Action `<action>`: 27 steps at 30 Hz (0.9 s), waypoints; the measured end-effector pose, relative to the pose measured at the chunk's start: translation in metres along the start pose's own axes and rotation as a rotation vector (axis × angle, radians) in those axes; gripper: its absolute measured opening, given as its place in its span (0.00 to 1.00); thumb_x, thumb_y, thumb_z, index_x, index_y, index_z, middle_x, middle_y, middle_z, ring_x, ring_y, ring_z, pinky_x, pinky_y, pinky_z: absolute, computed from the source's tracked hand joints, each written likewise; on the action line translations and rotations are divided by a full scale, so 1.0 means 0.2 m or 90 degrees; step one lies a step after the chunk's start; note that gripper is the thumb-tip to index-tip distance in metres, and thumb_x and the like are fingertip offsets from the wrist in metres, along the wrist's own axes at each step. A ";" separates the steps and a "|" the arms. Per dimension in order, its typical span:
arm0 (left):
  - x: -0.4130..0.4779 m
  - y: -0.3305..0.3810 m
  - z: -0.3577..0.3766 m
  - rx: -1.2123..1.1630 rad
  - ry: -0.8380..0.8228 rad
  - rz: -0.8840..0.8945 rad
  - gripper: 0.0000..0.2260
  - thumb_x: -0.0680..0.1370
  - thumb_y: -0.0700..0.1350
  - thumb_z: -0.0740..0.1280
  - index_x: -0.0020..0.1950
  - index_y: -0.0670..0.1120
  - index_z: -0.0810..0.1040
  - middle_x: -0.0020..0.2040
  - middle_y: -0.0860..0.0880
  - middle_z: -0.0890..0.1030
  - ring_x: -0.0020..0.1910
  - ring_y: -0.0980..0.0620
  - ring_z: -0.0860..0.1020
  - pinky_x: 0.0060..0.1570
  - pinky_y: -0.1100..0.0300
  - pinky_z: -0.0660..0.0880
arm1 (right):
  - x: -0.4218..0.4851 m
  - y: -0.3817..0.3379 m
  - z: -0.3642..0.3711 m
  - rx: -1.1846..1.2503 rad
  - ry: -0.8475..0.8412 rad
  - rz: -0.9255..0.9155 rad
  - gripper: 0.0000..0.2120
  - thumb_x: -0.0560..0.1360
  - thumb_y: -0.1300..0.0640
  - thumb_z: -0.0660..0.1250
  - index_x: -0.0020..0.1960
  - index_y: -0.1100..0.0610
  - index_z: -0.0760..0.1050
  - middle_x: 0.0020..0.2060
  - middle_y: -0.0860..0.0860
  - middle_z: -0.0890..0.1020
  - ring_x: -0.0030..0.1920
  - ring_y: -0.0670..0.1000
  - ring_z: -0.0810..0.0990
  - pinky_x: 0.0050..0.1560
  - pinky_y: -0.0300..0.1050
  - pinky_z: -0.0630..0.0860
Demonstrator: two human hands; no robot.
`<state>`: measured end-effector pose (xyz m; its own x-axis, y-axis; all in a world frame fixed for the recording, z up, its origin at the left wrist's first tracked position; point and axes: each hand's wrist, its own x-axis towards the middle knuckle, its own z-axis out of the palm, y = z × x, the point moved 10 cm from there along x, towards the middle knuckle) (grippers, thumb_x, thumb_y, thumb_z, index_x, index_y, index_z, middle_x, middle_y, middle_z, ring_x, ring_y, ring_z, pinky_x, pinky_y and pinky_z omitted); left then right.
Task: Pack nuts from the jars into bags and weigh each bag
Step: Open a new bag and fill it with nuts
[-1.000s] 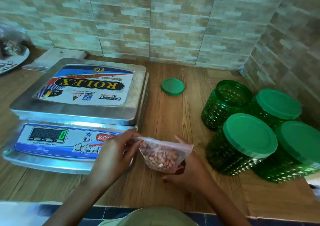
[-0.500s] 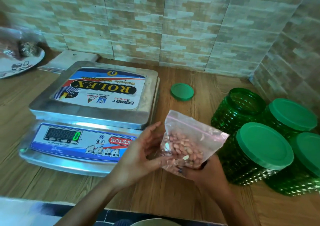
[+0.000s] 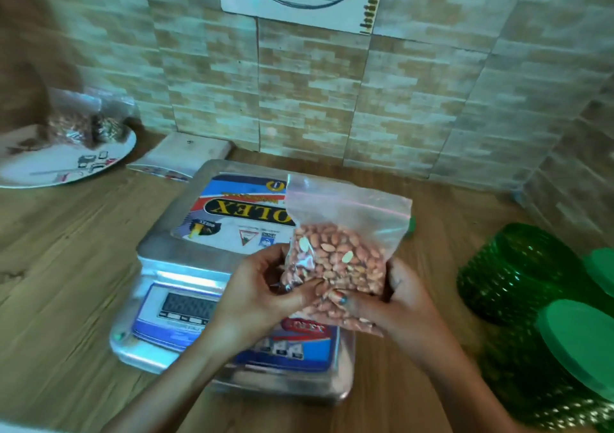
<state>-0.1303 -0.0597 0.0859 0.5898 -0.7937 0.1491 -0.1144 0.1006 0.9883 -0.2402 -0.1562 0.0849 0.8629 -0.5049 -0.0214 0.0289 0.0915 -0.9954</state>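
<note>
A clear zip bag of peanuts stands upright in the air over the front of the steel weighing scale. My left hand grips its lower left side, thumb across the front. My right hand cups the bag's bottom right, fingers curled under it. The bag's zip strip is at the top, above the nuts. The scale's platform is bare, and its display is blurred. Green studded jars stand at the right; one is open and at least one wears a green lid.
A white plate with small filled bags sits at the far left. A flat white packet lies behind the scale. A tiled wall closes the back and right of the wooden counter.
Both hands have lifted the bag from beside the scale to above its front. The view has swung right and up, so the scale now lies under my hands.
</note>
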 end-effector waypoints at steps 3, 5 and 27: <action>0.10 0.05 -0.17 0.021 0.021 0.013 0.16 0.63 0.45 0.79 0.47 0.43 0.79 0.41 0.49 0.85 0.39 0.56 0.82 0.39 0.65 0.77 | 0.16 -0.06 0.11 -0.037 0.007 -0.062 0.31 0.54 0.58 0.76 0.56 0.55 0.71 0.47 0.44 0.84 0.48 0.45 0.83 0.42 0.37 0.78; 0.17 0.06 -0.28 0.054 0.037 0.020 0.17 0.63 0.50 0.79 0.45 0.45 0.80 0.38 0.51 0.84 0.37 0.59 0.80 0.37 0.65 0.76 | 0.26 -0.09 0.16 -0.077 0.035 -0.091 0.31 0.57 0.53 0.76 0.58 0.53 0.70 0.51 0.46 0.83 0.53 0.47 0.81 0.47 0.40 0.77; 0.55 -0.08 -0.67 0.487 -0.062 -0.031 0.15 0.68 0.59 0.73 0.38 0.47 0.81 0.30 0.54 0.80 0.27 0.60 0.76 0.32 0.63 0.73 | 0.58 -0.10 0.31 -0.713 0.274 -0.101 0.22 0.77 0.50 0.63 0.70 0.46 0.67 0.55 0.51 0.70 0.57 0.50 0.72 0.58 0.43 0.68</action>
<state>0.0441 -0.0682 0.0914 0.5392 -0.8395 0.0668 -0.6318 -0.3508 0.6912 -0.1098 -0.1637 0.1087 0.6452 -0.7063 0.2912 -0.5167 -0.6842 -0.5147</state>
